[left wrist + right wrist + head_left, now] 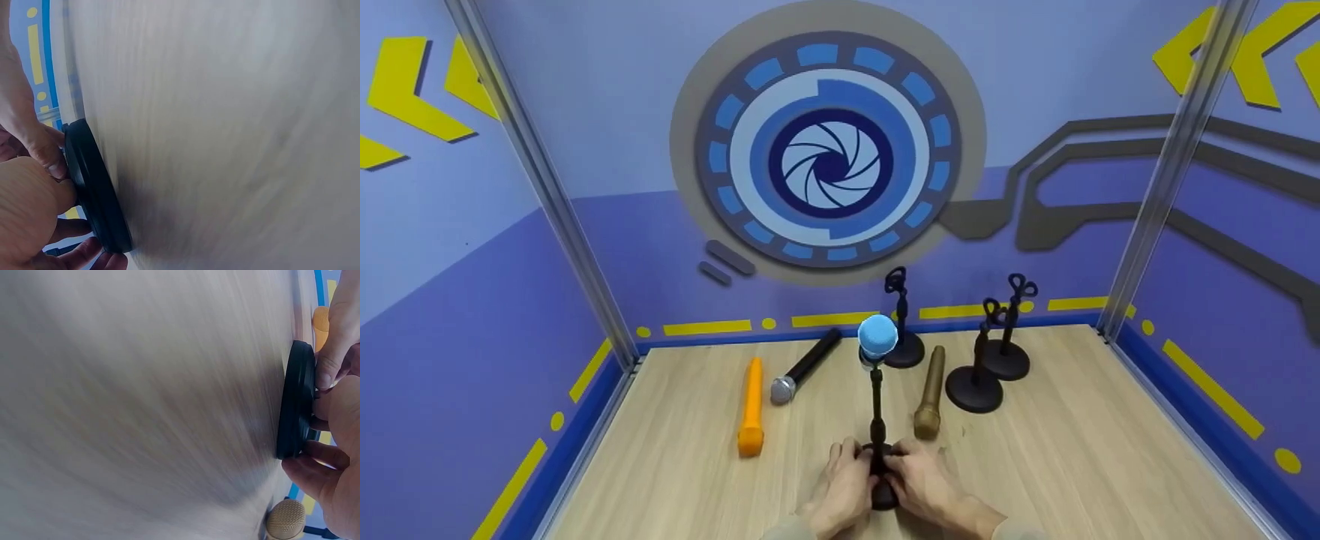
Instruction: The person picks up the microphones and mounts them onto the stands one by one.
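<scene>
Left grip (846,484) and right grip (922,476) pinch the round base (885,498) of a black stand (877,405) from either side, fingers curled at its edge, near the front of the bench (675,480). Farthest left lies an orange microphone (751,409), then a black microphone (814,360), slanting. Mid-bench, the black stand rises upright with a blue microphone head (877,335) at its top. Behind it is a rear stand (906,352); rightward lie a gold microphone (931,394) and, beyond, a nearer stand (975,391) and a farther stand (1011,361), close together.
</scene>
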The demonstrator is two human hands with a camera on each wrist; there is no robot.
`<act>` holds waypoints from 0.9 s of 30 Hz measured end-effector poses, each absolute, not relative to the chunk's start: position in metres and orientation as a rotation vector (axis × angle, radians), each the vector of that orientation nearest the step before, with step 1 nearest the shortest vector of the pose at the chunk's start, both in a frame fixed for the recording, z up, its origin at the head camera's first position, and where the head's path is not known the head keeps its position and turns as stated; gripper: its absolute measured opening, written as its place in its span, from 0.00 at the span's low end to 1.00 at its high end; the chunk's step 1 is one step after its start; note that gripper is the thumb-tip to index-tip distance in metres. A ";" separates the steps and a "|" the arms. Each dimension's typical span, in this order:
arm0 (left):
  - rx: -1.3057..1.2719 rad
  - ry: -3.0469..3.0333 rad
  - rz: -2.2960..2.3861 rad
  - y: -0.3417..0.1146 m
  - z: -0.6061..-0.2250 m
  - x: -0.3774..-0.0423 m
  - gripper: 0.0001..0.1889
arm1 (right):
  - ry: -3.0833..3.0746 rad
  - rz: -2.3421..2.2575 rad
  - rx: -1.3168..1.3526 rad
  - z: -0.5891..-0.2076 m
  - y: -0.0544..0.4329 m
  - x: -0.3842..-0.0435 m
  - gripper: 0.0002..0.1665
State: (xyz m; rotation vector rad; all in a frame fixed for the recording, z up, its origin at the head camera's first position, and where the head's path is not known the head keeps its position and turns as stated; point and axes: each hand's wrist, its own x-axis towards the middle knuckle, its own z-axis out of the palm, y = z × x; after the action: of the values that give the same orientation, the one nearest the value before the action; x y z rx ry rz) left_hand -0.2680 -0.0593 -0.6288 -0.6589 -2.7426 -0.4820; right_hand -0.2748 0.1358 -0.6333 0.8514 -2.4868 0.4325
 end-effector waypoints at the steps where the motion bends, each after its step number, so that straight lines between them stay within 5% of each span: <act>1: -0.661 -2.741 -0.491 -0.060 -0.629 -0.268 0.13 | -2.473 0.423 0.855 -0.634 0.136 -0.275 0.08; 27: -0.611 -2.816 -0.490 -0.083 -0.625 -0.269 0.15 | -2.526 0.433 0.901 -0.630 0.108 -0.280 0.02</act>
State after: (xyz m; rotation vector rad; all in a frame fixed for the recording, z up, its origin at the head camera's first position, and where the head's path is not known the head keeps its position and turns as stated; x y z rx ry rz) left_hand -0.2686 -0.0827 -0.6251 -0.6113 -2.8160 -0.4904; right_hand -0.2800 0.1083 -0.6298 0.9007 -2.5263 0.4325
